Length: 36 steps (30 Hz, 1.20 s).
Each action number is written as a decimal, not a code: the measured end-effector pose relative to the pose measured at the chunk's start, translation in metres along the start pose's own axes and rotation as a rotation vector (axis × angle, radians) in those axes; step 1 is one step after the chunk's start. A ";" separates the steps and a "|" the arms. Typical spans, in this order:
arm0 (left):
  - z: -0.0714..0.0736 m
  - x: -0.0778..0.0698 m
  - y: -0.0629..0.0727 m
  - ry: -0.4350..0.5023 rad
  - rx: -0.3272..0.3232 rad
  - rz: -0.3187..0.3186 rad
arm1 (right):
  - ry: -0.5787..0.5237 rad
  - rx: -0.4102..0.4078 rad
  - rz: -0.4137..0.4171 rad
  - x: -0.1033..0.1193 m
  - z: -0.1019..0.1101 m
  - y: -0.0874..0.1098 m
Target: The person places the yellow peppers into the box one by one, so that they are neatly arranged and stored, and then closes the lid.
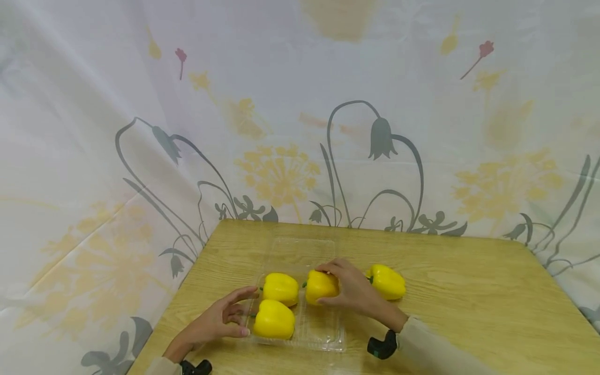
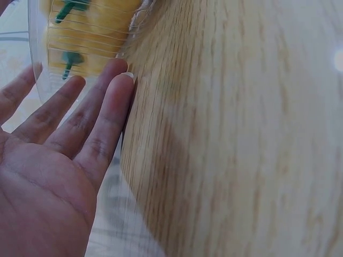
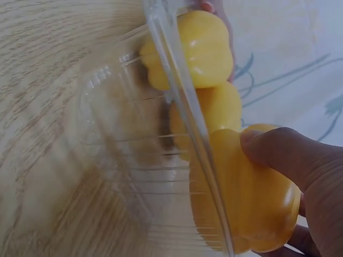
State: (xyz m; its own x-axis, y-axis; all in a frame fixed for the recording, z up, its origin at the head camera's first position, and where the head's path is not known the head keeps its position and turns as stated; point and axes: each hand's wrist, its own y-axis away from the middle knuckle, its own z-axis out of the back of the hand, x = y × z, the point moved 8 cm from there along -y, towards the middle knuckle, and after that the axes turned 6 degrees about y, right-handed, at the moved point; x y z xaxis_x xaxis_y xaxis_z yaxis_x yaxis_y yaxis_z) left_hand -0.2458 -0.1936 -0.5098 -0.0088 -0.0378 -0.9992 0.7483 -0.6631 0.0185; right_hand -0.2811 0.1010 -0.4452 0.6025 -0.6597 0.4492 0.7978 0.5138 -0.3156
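A clear plastic clamshell box (image 1: 323, 333) lies on the table with its lid folded back. Two yellow bell peppers sit in its left half, a rear one (image 1: 280, 289) and a front one (image 1: 274, 320). My right hand (image 1: 352, 289) grips a third yellow bell pepper (image 1: 321, 287) at the box's rear right; in the right wrist view the thumb presses on this held pepper (image 3: 244, 198), partly behind the box wall. At the box's left side is my left hand (image 1: 220, 317), fingers spread. The left wrist view shows its fingertips (image 2: 115, 88) close to the ribbed wall.
Another yellow bell pepper (image 1: 387, 282) lies on the wooden table (image 1: 459, 302), right of the box and behind my right forearm. The transparent lid (image 1: 300, 251) extends toward the back. A flower-printed curtain (image 1: 290, 114) hangs beyond the table's far edge.
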 end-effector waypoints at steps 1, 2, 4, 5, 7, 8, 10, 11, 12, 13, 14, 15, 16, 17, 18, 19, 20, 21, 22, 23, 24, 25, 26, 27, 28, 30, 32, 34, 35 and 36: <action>0.000 0.000 0.000 -0.001 -0.004 0.005 | 0.004 0.002 -0.003 0.000 -0.001 0.000; 0.000 0.000 0.000 0.000 -0.006 0.010 | 0.012 0.005 -0.008 0.000 -0.003 0.000; 0.001 0.001 0.000 -0.002 -0.008 0.015 | 0.035 0.009 -0.012 0.001 -0.006 0.000; 0.001 0.001 -0.001 -0.001 -0.009 0.014 | 0.047 0.011 -0.014 0.001 -0.007 0.000; 0.001 0.001 -0.001 0.001 -0.006 0.008 | 0.066 0.010 -0.016 0.002 -0.009 0.000; 0.000 0.001 -0.001 0.002 -0.004 0.006 | 0.073 0.011 -0.019 0.002 -0.010 0.001; 0.000 0.001 -0.001 0.007 0.004 0.000 | 0.081 0.007 -0.020 0.002 -0.013 0.002; 0.000 0.002 -0.002 0.011 0.008 -0.001 | 0.081 0.003 -0.020 0.001 -0.014 0.003; -0.001 0.002 -0.002 0.013 0.010 -0.002 | 0.085 -0.002 -0.019 0.001 -0.015 0.003; -0.001 0.002 -0.002 0.014 0.012 -0.003 | 0.087 -0.008 -0.018 0.000 -0.016 0.004; -0.002 0.002 -0.002 0.018 0.015 -0.005 | 0.092 -0.012 -0.018 -0.001 -0.018 0.004; -0.002 0.002 -0.002 0.021 0.017 -0.009 | 0.100 -0.018 -0.015 -0.001 -0.019 0.004; -0.002 0.002 -0.002 0.024 0.019 -0.014 | 0.109 -0.019 -0.013 -0.001 -0.020 0.004; -0.002 0.002 -0.001 0.025 0.021 -0.020 | 0.124 -0.016 -0.013 -0.001 -0.021 0.004; -0.003 0.002 -0.001 0.027 0.026 -0.029 | 0.140 -0.013 -0.009 0.000 -0.022 0.004; -0.003 0.002 -0.001 0.029 0.031 -0.038 | 0.155 -0.010 -0.007 0.000 -0.023 0.004; -0.003 0.002 -0.001 0.030 0.036 -0.047 | 0.170 -0.005 -0.003 0.001 -0.024 0.004; -0.003 0.002 -0.001 0.032 0.040 -0.054 | 0.184 -0.002 0.001 0.002 -0.025 0.003; -0.004 0.002 -0.001 0.034 0.044 -0.060 | 0.191 0.001 0.003 0.002 -0.025 0.004; -0.004 0.002 -0.001 0.034 0.047 -0.063 | 0.194 0.002 0.006 0.003 -0.026 0.004; -0.004 0.002 -0.001 0.035 0.047 -0.065 | 0.193 0.000 0.009 0.004 -0.026 0.004; -0.004 0.002 -0.001 0.034 0.046 -0.064 | 0.187 0.000 0.009 0.004 -0.026 0.004; -0.004 0.002 -0.001 0.034 0.045 -0.062 | 0.184 0.000 0.009 0.005 -0.026 0.003; -0.003 0.002 0.000 0.036 0.043 -0.059 | 0.180 0.000 0.011 0.005 -0.026 0.003; -0.003 0.002 0.000 0.035 0.042 -0.057 | 0.177 0.002 0.012 0.005 -0.026 0.003; -0.003 0.002 0.000 0.035 0.041 -0.057 | 0.174 0.006 0.017 0.006 -0.027 0.002; -0.003 0.001 0.000 0.033 0.042 -0.061 | 0.170 0.010 0.022 0.007 -0.027 0.002; -0.002 0.001 0.000 0.027 0.042 -0.066 | 0.166 0.013 0.027 0.008 -0.026 0.001; -0.002 0.001 -0.001 0.025 0.042 -0.068 | 0.161 0.014 0.029 0.008 -0.026 0.001; -0.002 0.001 -0.001 0.020 0.040 -0.069 | 0.157 0.015 0.028 0.009 -0.025 0.001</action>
State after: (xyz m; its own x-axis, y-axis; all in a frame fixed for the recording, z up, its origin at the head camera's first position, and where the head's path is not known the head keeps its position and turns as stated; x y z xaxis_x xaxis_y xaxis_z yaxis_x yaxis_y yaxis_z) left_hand -0.2451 -0.1919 -0.5106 -0.0459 0.0243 -0.9987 0.7189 -0.6933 -0.0499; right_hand -0.2745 0.0822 -0.4625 0.6217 -0.7219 0.3039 0.7809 0.5407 -0.3129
